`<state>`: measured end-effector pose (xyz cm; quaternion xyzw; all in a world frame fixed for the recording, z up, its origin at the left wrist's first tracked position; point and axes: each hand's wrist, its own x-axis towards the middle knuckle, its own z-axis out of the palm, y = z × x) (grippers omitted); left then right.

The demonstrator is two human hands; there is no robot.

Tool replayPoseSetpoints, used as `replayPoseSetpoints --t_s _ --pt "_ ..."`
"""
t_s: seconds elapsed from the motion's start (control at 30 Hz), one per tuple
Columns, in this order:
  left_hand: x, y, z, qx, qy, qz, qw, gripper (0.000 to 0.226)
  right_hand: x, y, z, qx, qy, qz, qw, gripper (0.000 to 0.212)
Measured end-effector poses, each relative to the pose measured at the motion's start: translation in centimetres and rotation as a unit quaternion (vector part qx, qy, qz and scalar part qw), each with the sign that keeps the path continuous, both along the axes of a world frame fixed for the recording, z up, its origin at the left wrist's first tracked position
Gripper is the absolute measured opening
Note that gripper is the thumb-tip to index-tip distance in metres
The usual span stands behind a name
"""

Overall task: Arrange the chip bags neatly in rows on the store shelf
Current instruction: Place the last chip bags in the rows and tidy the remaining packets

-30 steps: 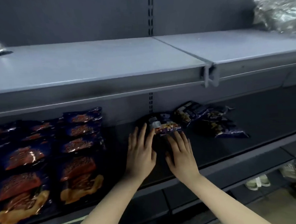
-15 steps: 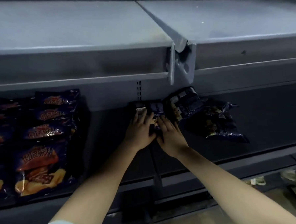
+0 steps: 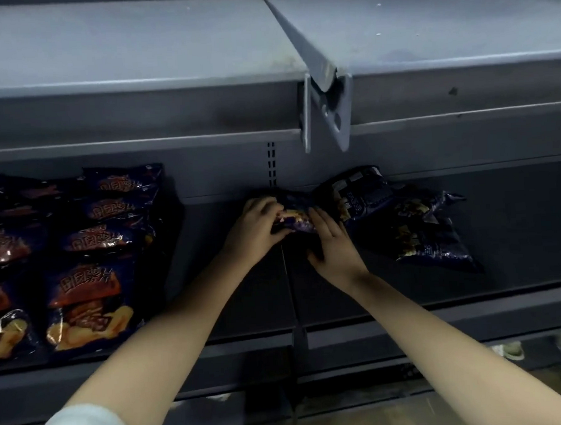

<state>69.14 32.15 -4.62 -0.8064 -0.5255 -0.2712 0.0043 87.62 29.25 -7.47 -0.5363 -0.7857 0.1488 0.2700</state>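
Deep on the dark middle shelf (image 3: 251, 298), both hands hold one dark blue chip bag (image 3: 294, 216). My left hand (image 3: 257, 229) is curled around its left end, and my right hand (image 3: 334, 248) presses on its right side with fingers extended. Just right of that, a loose pile of similar blue bags (image 3: 413, 225) lies crooked against the back wall. At the left, several dark bags with red and orange print lie flat in neat rows (image 3: 83, 255), front to back.
A grey upper shelf (image 3: 134, 51) overhangs the hands, and its bracket (image 3: 327, 112) hangs down just above the loose pile. Lower shelf edges (image 3: 408, 329) run below my forearms. Pale objects (image 3: 510, 349) lie on the floor at the lower right.
My head dropped and moved closer to the shelf. Both hands reached from the shelf front to the back and closed onto one blue bag beside the loose pile.
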Motion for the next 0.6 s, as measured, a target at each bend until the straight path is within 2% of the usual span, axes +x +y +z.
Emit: replayPoseSetpoints --t_s 0.07,0.13,0.23,0.27,0.33,0.4,0.43,0.5,0.6 --pt "-1.0 -0.8 2.3 -0.015 -0.07 0.026 0.997 0.037 0.0 0.1 0.9 0.01 0.066 -0.012 0.998 0.082" --pt "-2.2 -1.5 4.9 -0.046 -0.141 0.062 0.987 0.032 -0.5 0.6 2.3 -0.032 0.179 -0.034 0.983 0.09" --pt "-4.4 -2.2 9.0 -0.126 -0.257 0.096 0.953 0.02 -1.7 0.8 4.7 -0.164 0.377 0.05 0.91 0.095" --pt "-5.0 -2.6 9.9 -0.164 -0.292 0.099 0.937 0.014 -2.2 0.6 5.2 -0.207 0.394 0.098 0.89 0.088" --pt "-6.0 -3.1 10.8 -0.216 -0.324 0.101 0.916 0.007 -3.4 -0.1 5.8 -0.277 0.395 0.16 0.861 0.06" --pt "-6.9 -3.7 10.6 -0.228 -0.329 0.112 0.909 0.008 -5.0 -1.1 5.6 -0.332 0.411 0.168 0.832 0.034" --pt "-7.4 -4.0 10.4 -0.229 -0.33 0.123 0.907 0.012 -5.7 -1.2 5.2 -0.347 0.422 0.159 0.822 0.029" --pt "-8.5 -4.5 9.4 -0.228 -0.35 0.152 0.896 0.024 -7.0 -1.3 4.5 -0.36 0.428 0.124 0.82 0.028" --pt "-10.1 -5.2 7.8 -0.226 -0.41 0.181 0.865 0.034 -8.6 -1.2 3.6 -0.342 0.434 0.105 0.826 0.04"
